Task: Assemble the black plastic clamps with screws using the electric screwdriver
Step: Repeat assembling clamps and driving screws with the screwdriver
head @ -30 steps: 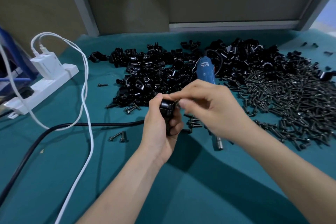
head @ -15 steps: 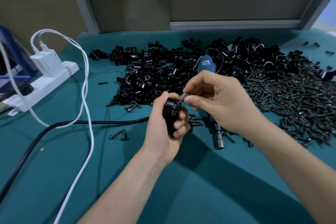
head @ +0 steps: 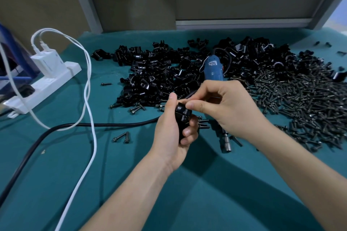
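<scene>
Starting left of the held clamp, a white power strip (head: 47,84) and a black cord (head: 93,124) lie on the teal worktop (head: 131,174), with the heap of loose black clamps (head: 159,73) behind it. The left hand (head: 172,137) wraps its fingers round the black plastic clamp (head: 181,116), raised off the worktop, while the right hand (head: 231,110) pinches a screw (head: 191,94) between thumb and forefinger at the clamp's top. Right of the clamp the blue electric screwdriver (head: 213,69) lies unused, partly hidden by that hand, and the pile of screws (head: 300,103) spreads beyond. The likely failure is the screw entering crooked or slipping from the pinch, since fingertips cover the hole.
</scene>
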Demonstrator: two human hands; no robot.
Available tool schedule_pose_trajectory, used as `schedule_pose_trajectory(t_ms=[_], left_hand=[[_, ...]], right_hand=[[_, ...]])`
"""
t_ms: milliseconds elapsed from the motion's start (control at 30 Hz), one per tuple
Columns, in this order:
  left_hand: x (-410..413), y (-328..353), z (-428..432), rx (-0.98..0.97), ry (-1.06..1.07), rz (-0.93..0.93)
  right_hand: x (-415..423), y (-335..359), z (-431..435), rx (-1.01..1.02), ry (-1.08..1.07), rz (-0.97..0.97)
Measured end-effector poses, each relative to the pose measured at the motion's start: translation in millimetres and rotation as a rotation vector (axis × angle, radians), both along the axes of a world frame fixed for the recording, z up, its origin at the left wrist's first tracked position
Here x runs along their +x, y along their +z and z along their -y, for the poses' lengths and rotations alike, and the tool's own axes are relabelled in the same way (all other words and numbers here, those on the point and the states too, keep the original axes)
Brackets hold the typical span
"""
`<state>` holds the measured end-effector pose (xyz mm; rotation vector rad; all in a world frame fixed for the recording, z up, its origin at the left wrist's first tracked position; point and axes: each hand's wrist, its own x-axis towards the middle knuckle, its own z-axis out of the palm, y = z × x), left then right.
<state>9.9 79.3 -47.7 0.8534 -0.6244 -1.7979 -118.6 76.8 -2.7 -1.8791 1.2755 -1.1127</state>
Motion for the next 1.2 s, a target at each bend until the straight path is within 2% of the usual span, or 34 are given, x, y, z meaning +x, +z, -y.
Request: schedule_pose_trajectory(t_ms=[233,500,733,867,1100,1200], left_hand=[[-1.1,-1.7,-2.3,0.058,0.006,0.018],[0.5,-1.1,-1.3,0.092,-0.099,-0.043],[-0.7,-3.5,-4.6,-0.078,-0.105,0.157],[-1.2,-4.7,-5.9,-0.209,-0.067,0.21],[-0.3,-3.9,-5.1,-0.325,-0.021,0.255],[-0.9,-1.8,-5.7,-0.284,-0.044,0.226]], right_hand=[[0.3,-0.1,-1.2,-0.006,0.024,-0.043],[-14.0,18.6,-0.4,0.099,0.195,-0.161],[-23.0,24.2,-0.6,0.142,0.197,-0.317],[-21.5,25.8,-2.1,0.128,0.195,-0.409],[-16.8,20.6,-2.8,0.093,0.165,-0.41],[-14.4,16.8,-1.8,0.1,0.139,-0.376]])
